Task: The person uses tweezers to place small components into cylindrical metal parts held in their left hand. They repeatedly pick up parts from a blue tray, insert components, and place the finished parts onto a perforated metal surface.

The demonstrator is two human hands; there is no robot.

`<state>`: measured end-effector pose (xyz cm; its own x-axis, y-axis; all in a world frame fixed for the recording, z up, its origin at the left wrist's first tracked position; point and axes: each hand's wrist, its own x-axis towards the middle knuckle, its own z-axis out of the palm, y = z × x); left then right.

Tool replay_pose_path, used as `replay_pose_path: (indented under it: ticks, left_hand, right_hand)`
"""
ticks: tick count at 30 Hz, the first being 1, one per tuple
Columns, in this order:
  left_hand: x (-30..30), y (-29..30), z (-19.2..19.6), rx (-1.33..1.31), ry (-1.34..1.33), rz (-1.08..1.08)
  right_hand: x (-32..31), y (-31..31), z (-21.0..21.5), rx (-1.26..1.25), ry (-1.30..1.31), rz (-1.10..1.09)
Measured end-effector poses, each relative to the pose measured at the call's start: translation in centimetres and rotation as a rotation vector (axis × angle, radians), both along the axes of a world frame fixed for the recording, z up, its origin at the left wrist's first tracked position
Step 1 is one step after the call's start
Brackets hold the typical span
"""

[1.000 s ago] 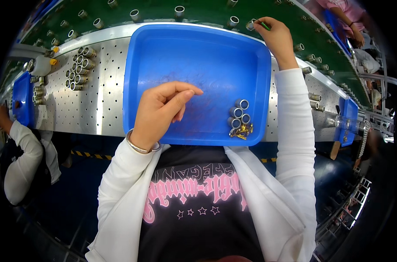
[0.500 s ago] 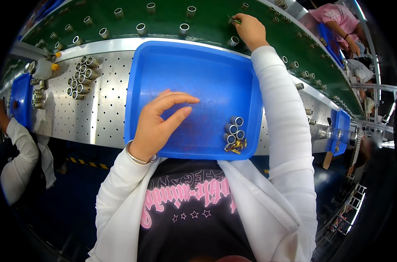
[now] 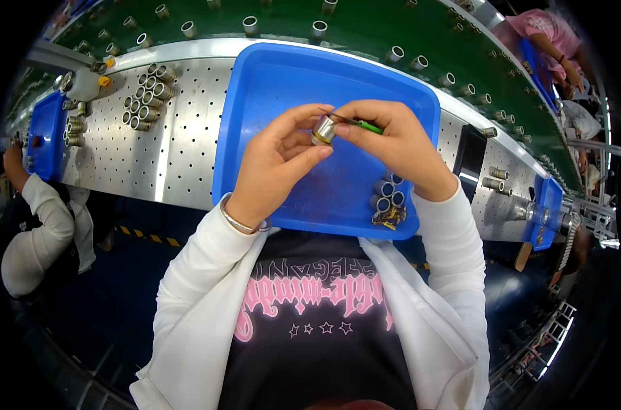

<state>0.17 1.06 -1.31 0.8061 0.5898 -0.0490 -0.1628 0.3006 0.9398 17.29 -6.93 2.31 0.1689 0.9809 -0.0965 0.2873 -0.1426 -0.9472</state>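
White sleeves (image 3: 448,239) slant inward, left hand (image 3: 271,158) grasping a cylinder (image 3: 323,128), right hand (image 3: 401,142) a tool (image 3: 370,127).

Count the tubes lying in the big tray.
4, near right in the tray: back tube, middle tube, front left tube, front right tube. The right sleeve may hide more.

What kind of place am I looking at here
Probably a factory production line: a long green belt bears spaced metal sleeves, more of them are grouped on a perforated metal bench, and another person is beside a blue tray at the left.
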Motion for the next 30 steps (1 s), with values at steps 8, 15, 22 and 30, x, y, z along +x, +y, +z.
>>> replay_pose_path:
  ticks: [8, 15, 22, 30]
  left_hand:
    - [-0.5, -1.1, 0.1, 0.253, 0.045, 0.018]
    - [-1.2, -1.1, 0.9, -0.138, 0.000, -0.028]
    - [-1.3, -0.7, 1.4, -0.441, -0.048, -0.061]
    - [-1.1, -0.7, 0.9, -0.426, -0.053, -0.047]
  right_hand:
    - [-3.6, -1.7, 0.4, 0.404, -0.656, -0.082]
    - [-4.1, -2.3, -0.4, 0.430, -0.136, -0.166]
    - [-3.1, -3.7, 0.2, 0.287, 0.359, -0.204]
    - [-3.5, -4.0, 0.3, 0.261, 0.240, -0.215]
